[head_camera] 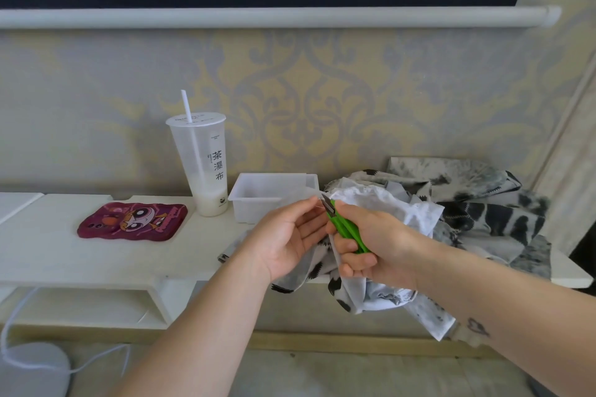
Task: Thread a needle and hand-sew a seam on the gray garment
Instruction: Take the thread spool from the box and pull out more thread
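Green snips (346,230) sit clenched in my right hand (377,245); my left hand (287,235) pinches thread (319,200) beside the blades.

Two hands are in view, one left hand (287,235) and one right hand (377,245). Between them are one pair of green snips (346,229) and one thin thread (319,200). There is one gray patterned garment (483,213) at the right of the one white worktop (64,255). Farther left are one plastic cup (203,164) with one straw (186,105), one white box (258,200) and one phone (134,221) in a maroon case. One white cable (19,316) lies near left.
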Action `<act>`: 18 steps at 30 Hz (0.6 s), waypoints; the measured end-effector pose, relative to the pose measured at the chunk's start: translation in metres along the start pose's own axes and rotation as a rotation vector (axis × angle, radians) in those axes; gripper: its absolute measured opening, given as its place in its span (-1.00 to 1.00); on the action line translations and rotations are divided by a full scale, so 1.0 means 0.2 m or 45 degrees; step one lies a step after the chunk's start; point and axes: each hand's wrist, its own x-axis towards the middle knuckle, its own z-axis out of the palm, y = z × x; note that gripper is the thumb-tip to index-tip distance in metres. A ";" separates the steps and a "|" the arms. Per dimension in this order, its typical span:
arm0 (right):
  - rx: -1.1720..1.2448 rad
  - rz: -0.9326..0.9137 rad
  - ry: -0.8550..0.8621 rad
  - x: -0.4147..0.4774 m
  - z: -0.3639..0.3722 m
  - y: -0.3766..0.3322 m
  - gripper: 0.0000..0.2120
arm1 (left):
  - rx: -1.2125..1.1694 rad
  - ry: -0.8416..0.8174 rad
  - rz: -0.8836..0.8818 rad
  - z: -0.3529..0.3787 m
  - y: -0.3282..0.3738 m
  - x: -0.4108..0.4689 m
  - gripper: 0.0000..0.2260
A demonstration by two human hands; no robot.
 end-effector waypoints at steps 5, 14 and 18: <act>-0.003 -0.017 0.003 0.01 0.00 0.00 -0.65 | 0.011 -0.008 0.001 0.00 0.00 0.00 -0.89; -0.029 -0.041 -0.026 0.02 -0.01 0.00 -0.71 | 0.008 -0.004 0.003 0.00 0.00 0.00 -0.89; -0.063 -0.062 -0.052 0.01 -0.01 -0.03 -0.67 | 0.086 0.028 0.029 -0.02 0.03 0.01 -0.87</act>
